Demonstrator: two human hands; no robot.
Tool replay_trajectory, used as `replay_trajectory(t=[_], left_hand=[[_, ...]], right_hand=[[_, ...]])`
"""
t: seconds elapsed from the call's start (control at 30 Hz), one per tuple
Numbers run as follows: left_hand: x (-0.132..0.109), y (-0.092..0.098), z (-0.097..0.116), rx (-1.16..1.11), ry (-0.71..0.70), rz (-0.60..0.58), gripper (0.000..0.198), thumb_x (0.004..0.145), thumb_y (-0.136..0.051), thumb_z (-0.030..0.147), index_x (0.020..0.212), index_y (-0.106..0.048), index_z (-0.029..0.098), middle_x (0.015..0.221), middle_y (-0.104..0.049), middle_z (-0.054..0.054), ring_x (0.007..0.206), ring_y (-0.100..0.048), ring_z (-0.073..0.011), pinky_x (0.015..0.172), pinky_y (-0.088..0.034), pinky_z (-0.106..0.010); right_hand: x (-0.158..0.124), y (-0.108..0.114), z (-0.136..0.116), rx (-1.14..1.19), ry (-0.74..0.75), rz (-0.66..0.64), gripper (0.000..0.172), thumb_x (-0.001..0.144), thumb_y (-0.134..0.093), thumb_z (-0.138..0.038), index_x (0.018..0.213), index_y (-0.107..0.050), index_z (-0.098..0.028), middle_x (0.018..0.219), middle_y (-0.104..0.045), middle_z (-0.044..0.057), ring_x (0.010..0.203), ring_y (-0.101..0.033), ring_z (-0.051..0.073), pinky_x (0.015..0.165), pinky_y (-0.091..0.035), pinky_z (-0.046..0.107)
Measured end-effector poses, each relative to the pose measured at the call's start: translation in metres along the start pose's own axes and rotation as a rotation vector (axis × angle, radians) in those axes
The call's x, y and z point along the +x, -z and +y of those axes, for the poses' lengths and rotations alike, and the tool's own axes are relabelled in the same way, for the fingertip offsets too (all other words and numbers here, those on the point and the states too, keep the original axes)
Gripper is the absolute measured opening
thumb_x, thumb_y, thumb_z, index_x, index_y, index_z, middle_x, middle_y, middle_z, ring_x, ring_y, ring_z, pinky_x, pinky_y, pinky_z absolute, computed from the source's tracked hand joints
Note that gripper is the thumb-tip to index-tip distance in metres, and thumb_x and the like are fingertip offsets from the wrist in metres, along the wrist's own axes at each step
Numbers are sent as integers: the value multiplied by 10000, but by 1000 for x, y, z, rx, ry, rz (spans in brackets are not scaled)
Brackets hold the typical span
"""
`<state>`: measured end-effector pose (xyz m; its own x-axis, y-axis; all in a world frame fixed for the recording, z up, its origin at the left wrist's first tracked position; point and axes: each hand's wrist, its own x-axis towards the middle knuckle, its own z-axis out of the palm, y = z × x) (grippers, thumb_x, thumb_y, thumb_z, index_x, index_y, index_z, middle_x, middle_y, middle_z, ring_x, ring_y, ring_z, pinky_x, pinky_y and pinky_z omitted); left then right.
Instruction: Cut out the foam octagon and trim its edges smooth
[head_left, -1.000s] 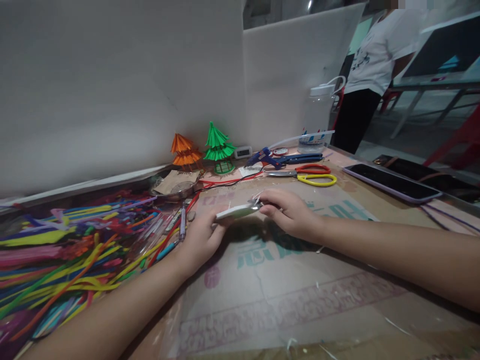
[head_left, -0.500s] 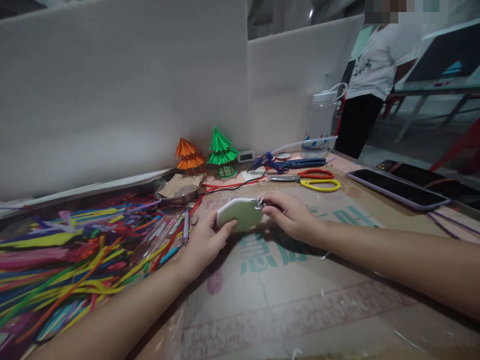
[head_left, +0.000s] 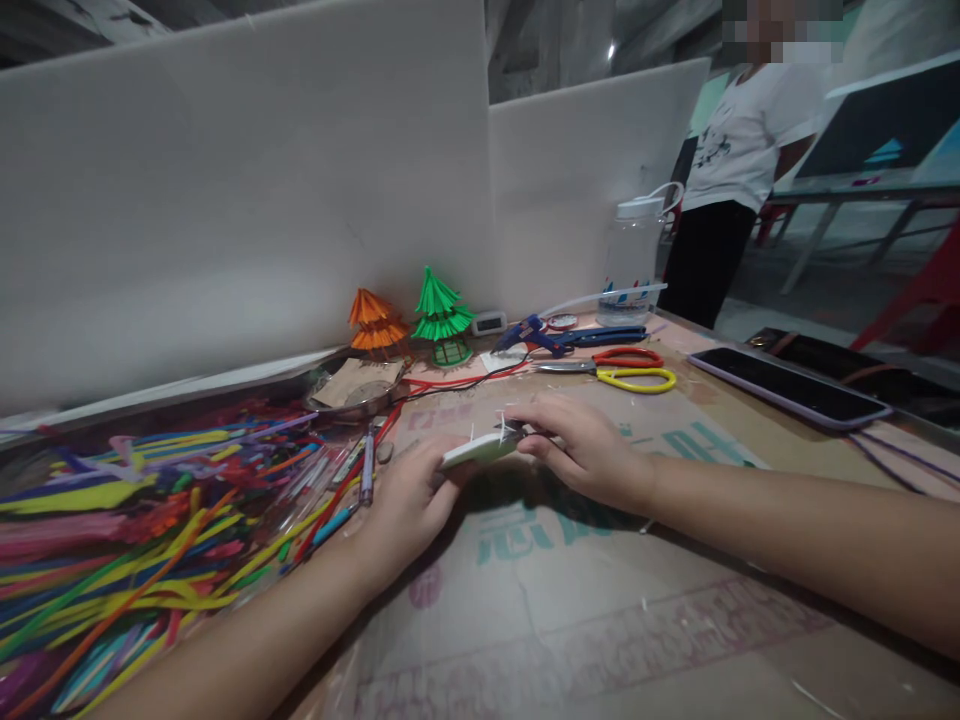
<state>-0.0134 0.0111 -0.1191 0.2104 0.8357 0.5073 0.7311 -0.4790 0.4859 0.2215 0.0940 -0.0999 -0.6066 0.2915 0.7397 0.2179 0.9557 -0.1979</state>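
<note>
My left grip point(head_left: 409, 495) is clamping a pale disc point(head_left: 478, 452) above the table point(head_left: 570, 630); my right grip point(head_left: 529, 428) is pinching a metal piece point(head_left: 519, 433) at its edge; the disc is looking formed, projecting white strands point(head_left: 502, 424) suggesting work remaining.

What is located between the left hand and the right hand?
In the head view, a thin pale piece is held between left hand and right hand, plus a dark item too small to identify.
</note>
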Motion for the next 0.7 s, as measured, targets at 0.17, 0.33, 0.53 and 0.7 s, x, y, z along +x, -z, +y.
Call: replay_trajectory(t=[0.17,0.33,0.53,0.7], left_hand=[[1,1,2,16,-35,-1,233,901,-517,130,1089,-634,202,1077,-708,-47,1001,-646,-205,889,-489,-321],[1,1,1,31,-38,-14,199,922,-517,158,1080,-629,203,1052,-704,-48,967,-649,-199,847,-500,-302],[1,1,3,43,-60,-22,177,952,-491,207,1080,-614,197,1039,-702,-60,946,-651,-202,834,-506,-318],[1,1,4,57,-54,-25,207,947,-484,204,1089,-633,194,1042,-706,-68,932,-657,-213,820,-512,-331]], right_hand=[[0,1,-1,-41,24,-27,393,1034,-395,-436,1165,-626,-146,889,-670,80,785,-575,192,711,-445,308],[1,2,-1,-46,63,-28,388,1037,-400,-406,1194,-628,-135,875,-654,76,764,-553,183,687,-427,293],[0,1,0,-45,86,-45,418,1040,-384,-407,1192,-634,-108,856,-648,84,746,-542,183,677,-413,294],[1,2,0,-33,86,-62,404,1044,-372,-407,1164,-644,-132,863,-660,79,748,-548,183,677,-407,293]])
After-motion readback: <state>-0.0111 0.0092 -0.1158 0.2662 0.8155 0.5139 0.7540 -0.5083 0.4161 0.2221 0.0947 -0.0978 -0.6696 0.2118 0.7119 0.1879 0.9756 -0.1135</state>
